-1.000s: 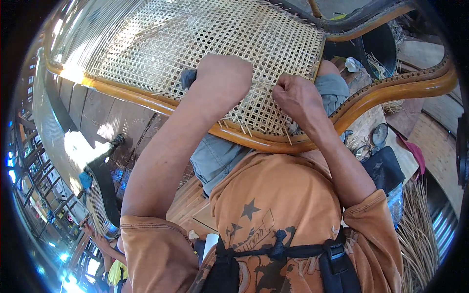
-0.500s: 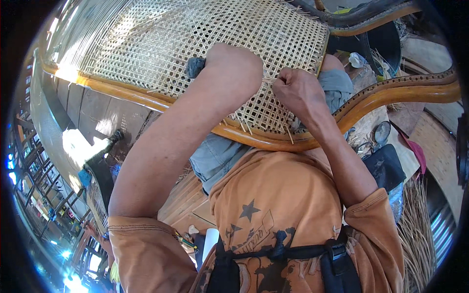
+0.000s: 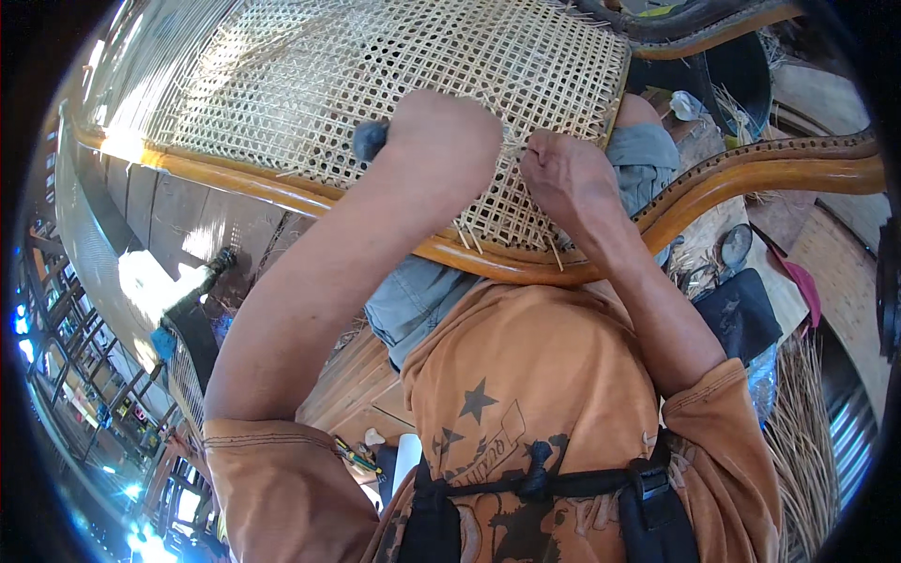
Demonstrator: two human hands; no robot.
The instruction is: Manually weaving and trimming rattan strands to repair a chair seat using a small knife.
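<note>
A woven cane panel [image 3: 310, 103] with open holes is strung across a glossy wooden frame [image 3: 216, 180] over my lap. My left hand [image 3: 446, 131] is closed in a fist just above the weave. Out of its left side sticks the dark, rounded knob of a tool handle [image 3: 371, 141]; the rest of the tool is hidden by the hand. To its right, my right hand [image 3: 566, 172] is closed in a pinch close to the weave. What its fingertips hold is too small to tell. Loose cane ends [image 3: 469, 235] poke out along the near edge.
A curved wooden arm with a row of holes [image 3: 770, 169] reaches right from the frame. A dark bucket [image 3: 741, 80] stands at the far right. Bundled cane strands [image 3: 802, 422] lie at the lower right, near a dark flat piece [image 3: 737, 319]. Another cane panel [image 3: 103, 253] leans at left.
Both hands have shifted only slightly, and the knob in my left hand has turned a little. The right hand keeps its pinch beside the left.
</note>
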